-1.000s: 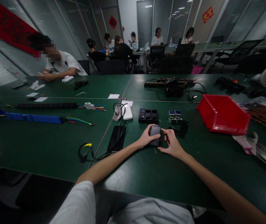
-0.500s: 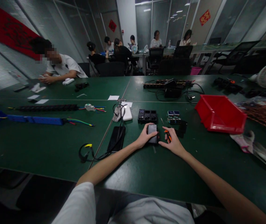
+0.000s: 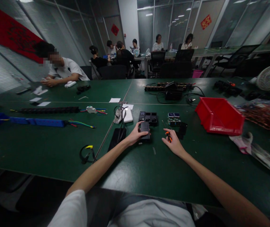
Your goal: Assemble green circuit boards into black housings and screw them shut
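My left hand (image 3: 135, 135) is closed around a dark, rectangular box-like module (image 3: 144, 126), thumb across its front face. In my right hand (image 3: 175, 145) is a screwdriver (image 3: 169, 136) with an orange and black handle; its thin shaft points up and away, clear of the module. Just beyond the left hand lies a black housing (image 3: 152, 117) with several openings. Small green circuit boards (image 3: 174, 119) with dark screens lie past the right hand. Thin black flat pieces (image 3: 182, 129) are beside those boards.
A red bin (image 3: 220, 121) and a glove-like cloth (image 3: 246, 145) are at right. Left of my hands are a white box (image 3: 127, 115), a black slab (image 3: 116, 138) with cable, and a blue strip (image 3: 45, 121). A person (image 3: 65, 69) sits far left.
My left hand has moved left with the module, away from the right hand. The right hand keeps the screwdriver and has hardly moved. The view has shifted slightly.
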{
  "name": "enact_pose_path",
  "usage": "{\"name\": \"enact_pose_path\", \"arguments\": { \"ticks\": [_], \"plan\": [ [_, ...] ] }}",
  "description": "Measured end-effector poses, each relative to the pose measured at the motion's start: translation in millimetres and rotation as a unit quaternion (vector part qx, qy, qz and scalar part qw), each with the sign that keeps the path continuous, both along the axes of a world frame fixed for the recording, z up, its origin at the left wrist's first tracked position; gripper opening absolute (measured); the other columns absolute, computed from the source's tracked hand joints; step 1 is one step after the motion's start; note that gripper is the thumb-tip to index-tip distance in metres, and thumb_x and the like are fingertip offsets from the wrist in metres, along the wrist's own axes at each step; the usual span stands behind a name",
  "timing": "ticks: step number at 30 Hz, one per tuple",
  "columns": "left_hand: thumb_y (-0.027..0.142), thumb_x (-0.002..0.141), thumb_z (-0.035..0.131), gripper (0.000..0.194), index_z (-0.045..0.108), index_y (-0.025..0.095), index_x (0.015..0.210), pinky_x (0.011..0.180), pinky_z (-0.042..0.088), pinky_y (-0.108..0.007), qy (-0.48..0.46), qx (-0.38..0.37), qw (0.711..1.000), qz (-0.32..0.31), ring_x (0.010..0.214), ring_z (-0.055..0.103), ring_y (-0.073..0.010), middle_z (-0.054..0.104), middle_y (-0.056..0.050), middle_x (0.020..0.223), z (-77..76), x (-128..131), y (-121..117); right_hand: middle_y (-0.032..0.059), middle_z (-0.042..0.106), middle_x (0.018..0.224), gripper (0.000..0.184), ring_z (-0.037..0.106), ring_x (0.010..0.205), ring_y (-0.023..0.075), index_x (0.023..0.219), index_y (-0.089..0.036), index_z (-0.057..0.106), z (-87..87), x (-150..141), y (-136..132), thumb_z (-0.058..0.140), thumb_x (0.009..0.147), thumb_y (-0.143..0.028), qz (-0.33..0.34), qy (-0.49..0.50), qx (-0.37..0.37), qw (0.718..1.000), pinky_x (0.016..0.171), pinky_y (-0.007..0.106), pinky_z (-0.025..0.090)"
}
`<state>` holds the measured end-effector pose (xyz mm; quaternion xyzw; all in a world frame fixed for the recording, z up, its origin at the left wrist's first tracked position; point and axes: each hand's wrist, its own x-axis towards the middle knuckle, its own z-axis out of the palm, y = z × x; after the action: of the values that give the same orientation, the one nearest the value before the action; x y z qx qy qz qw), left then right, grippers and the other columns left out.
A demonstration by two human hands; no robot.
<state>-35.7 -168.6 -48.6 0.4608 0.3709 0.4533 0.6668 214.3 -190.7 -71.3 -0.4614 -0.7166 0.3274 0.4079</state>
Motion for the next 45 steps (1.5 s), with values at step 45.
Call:
{"name": "enact_pose_path", "arguments": {
  "ticks": [45],
  "plan": [
    [0.029, 0.063, 0.078, 0.084, 0.029, 0.030, 0.132, 0.073, 0.057, -0.038, -0.024, 0.059, 0.997, 0.050, 0.083, 0.064, -0.0175, 0.057, -0.006, 0.107, -4.9, 46, -13, -0.0008, 0.056, 0.061, 0.040, 0.037, 0.045, 0.0064, 0.102, -0.013, 0.068, 12.9, 27, 11, 0.061, 0.079, -0.045, 0.050, 0.150, -0.134, 0.978, 0.041, 0.021, 0.025]
  ]
}}
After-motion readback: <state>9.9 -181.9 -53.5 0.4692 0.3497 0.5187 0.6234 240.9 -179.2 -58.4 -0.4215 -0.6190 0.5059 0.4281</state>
